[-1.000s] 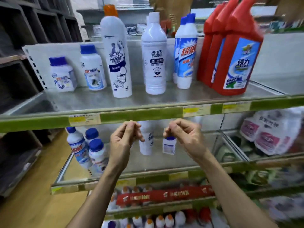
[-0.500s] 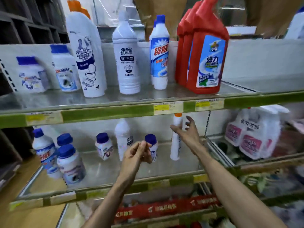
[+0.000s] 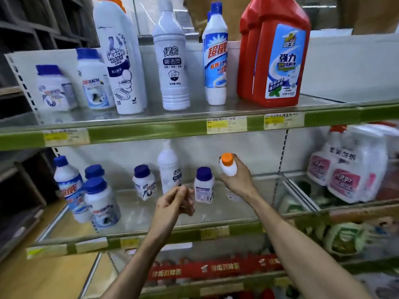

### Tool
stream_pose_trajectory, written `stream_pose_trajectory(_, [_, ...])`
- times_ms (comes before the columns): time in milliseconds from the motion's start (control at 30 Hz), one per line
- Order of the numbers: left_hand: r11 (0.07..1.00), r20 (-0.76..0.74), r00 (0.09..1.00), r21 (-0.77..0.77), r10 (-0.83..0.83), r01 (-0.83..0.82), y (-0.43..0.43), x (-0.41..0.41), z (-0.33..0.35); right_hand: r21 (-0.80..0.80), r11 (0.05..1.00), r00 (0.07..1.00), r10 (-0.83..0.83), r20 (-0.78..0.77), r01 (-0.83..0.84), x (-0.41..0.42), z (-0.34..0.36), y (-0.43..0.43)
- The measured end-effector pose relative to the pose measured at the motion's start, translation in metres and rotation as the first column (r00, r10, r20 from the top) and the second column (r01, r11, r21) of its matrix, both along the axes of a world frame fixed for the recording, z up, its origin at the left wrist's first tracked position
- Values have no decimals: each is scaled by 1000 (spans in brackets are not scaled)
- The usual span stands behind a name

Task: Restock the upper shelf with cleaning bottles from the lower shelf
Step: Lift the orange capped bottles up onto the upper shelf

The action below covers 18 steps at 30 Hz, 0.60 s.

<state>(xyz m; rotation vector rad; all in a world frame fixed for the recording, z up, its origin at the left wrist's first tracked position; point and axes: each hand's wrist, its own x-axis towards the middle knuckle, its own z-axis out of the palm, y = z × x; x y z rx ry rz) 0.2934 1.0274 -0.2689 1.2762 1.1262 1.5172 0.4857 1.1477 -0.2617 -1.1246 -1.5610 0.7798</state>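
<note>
Right of centre, the right hand (image 3: 237, 180) clamps an orange-capped bottle (image 3: 228, 168) at its neck — probably light, rigid, smooth plastic — while the left hand (image 3: 174, 201) hangs loosely curled, empty.

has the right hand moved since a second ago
Yes. The right hand went from just below the upper shelf's green edge deeper into the lower shelf, rightward, and now grips the orange-capped bottle.

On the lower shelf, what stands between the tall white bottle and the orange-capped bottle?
In the head view, one small blue-capped jar stands between them.
</note>
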Motion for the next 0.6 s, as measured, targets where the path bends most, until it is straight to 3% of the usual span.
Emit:
stream_pose_trajectory(100, [1000, -6, 1000, -6, -8, 8, -3, -3, -1, 61, 988, 990, 142, -13, -141, -5, -9, -21])
stream_pose_trajectory(300, [998, -12, 998, -17, 65, -66, -8, -17, -12, 123, 952, 926, 301, -226, -280, -13, 27, -68])
stream_pose_trajectory(367, [995, -5, 995, -38, 97, -97, -13, -20, -13, 173, 903, 814, 429, -392, -393, -19, 46, -82])
stream_pose_trajectory(433, [992, 11, 993, -55, 115, -114, -20, -25, -8, 189, 835, 623, 519, -586, -518, -27, 64, -92])
stream_pose_trajectory(533, [992, 45, 994, -81, 99, -95, -32, -35, 9, 190, 749, 356, 502, -789, -635, -38, 96, -104])
stream_pose_trajectory(600, [993, 53, 995, -85, 90, -85, -38, -43, 24, 207, 738, 266, 467, -843, -642, -44, 120, -111])
